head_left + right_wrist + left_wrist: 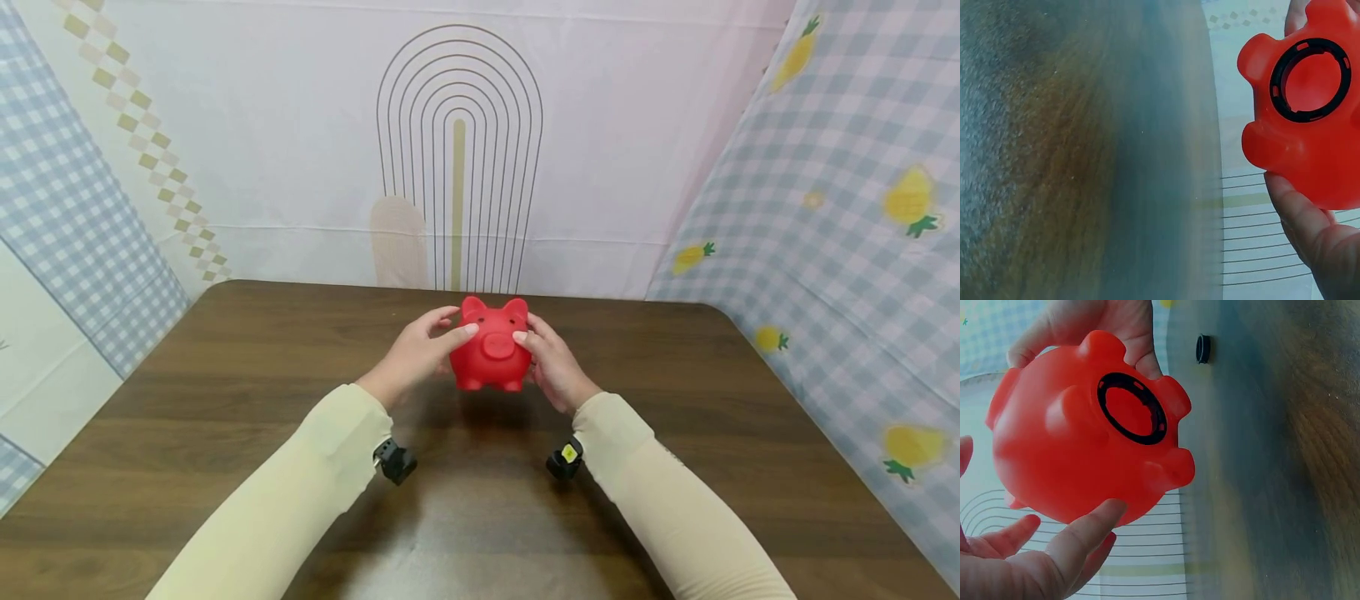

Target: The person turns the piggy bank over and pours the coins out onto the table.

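well, a red piggy bank (491, 367) was up over the desk (150, 433), between its left and right edges and short of the far edge. the left hand (420, 350) held one side and the right hand (555, 360) held the other, maybe so the round body would not slip. its belly faced down, so the black ring (1300, 117) there showed from below.

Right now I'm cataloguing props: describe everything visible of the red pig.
Smooth and plastic-looking, the red pig has ears, dark eyes, a snout, stubby feet and a black ring underneath. It is held upright above the table, face-on in the head view. The right hand grips it; whether the left hand touches is unclear.
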`<action>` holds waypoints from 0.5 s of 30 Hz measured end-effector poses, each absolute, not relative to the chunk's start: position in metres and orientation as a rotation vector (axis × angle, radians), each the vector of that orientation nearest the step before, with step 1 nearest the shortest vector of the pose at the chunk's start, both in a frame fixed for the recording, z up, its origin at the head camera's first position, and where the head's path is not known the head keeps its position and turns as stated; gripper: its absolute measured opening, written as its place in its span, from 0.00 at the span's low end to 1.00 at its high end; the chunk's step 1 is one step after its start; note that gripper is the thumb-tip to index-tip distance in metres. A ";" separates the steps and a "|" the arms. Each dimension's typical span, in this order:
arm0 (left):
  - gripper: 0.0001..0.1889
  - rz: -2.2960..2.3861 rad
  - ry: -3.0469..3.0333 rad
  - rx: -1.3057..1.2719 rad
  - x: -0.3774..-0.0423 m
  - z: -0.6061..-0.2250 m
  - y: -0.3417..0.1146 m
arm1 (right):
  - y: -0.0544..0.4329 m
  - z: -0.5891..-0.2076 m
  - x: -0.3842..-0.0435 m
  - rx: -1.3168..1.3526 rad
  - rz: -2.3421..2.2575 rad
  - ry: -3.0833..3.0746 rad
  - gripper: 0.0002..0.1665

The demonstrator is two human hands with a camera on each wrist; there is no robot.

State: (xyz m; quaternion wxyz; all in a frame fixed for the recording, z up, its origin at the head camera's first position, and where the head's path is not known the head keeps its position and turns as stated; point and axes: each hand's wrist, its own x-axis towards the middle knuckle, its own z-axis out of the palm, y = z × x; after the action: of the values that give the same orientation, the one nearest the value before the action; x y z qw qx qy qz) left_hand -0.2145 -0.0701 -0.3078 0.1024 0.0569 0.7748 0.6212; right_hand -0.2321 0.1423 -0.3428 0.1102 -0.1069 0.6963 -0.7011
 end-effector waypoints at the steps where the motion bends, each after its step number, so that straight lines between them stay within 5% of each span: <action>1: 0.34 1.828 2.281 0.158 -0.215 -0.308 -0.070 | 0.142 -0.343 -0.232 -0.318 -2.055 2.056 0.38; 15: 0.35 1.827 2.233 0.133 -0.211 -0.310 -0.067 | 0.140 -0.348 -0.229 -0.431 -2.025 2.146 0.35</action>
State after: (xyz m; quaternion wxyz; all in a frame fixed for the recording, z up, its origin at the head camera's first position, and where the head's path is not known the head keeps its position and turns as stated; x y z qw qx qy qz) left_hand -0.2113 -0.0669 -0.3100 0.1263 0.0458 0.7671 0.6273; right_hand -0.2292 0.1398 -0.3483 0.0798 -0.1442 0.7172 -0.6771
